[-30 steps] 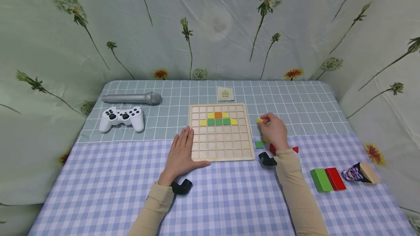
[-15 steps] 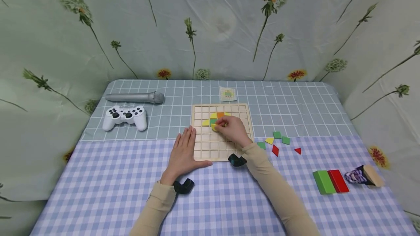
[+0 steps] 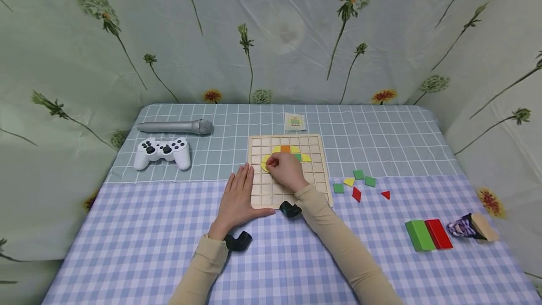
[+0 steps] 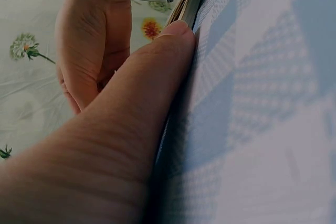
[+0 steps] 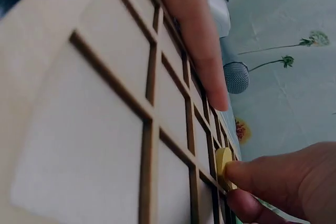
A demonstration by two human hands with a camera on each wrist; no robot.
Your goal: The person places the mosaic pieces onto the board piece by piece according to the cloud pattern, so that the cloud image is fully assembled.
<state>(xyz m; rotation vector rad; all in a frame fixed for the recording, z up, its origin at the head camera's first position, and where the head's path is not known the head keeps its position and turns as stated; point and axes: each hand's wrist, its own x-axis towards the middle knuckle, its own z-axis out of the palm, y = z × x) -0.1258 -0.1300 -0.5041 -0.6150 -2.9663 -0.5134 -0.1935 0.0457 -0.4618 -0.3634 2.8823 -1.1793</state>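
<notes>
A wooden grid board lies mid-table, bearing an orange square, a green square and several yellow pieces in its upper rows. My right hand is over the board, pinching a rounded yellow tile between thumb and finger. In the right wrist view that tile stands right at the grid's ridges, in a left-side cell. My right hand hides part of the green row. My left hand rests with straight fingers along the board's left edge, its thumb stretched along the near edge.
Right of the board lie loose green tiles, a yellow tile, a red rhombus and a red triangle. A pattern card lies behind. A game controller, microphone, green block and red block stand farther out.
My right hand has carried the yellow tile from the loose pieces on the right across the board to its left side. The left hand has stayed at the board's edge.
</notes>
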